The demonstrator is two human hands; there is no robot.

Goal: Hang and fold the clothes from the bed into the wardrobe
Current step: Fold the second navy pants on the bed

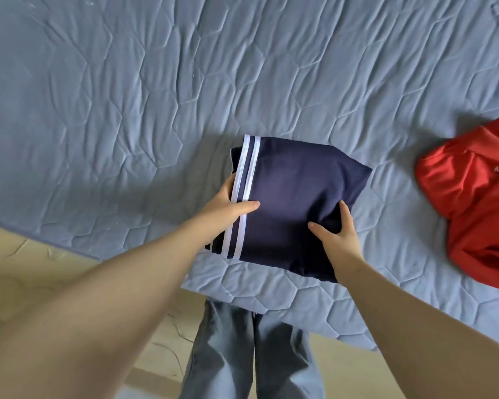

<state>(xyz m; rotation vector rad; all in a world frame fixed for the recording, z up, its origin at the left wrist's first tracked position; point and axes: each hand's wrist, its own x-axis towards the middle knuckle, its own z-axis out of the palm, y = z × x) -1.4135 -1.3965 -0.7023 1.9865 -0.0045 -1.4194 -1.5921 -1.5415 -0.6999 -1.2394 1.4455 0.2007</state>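
Folded navy garment (294, 194), white-striped at left edge, lies on near part of blue quilted bed (127, 96). Left edge clasped by left hand (231, 204), right near corner by right hand (336, 233). Judged soft, light, floppy; best supported underneath at both sides. Red garment (473, 203) lies unfolded at far right.

One head-worn view looks steeply down over the near edge of the bed (127, 82), close in: both forearms run from the bottom corners to the left hand (228, 208) and right hand (340, 240), on the garment (294, 197) mid-frame. Legs (228, 355) and floor (18, 254) fill the bottom. The wide lens probably bows the bed's slanting edge.
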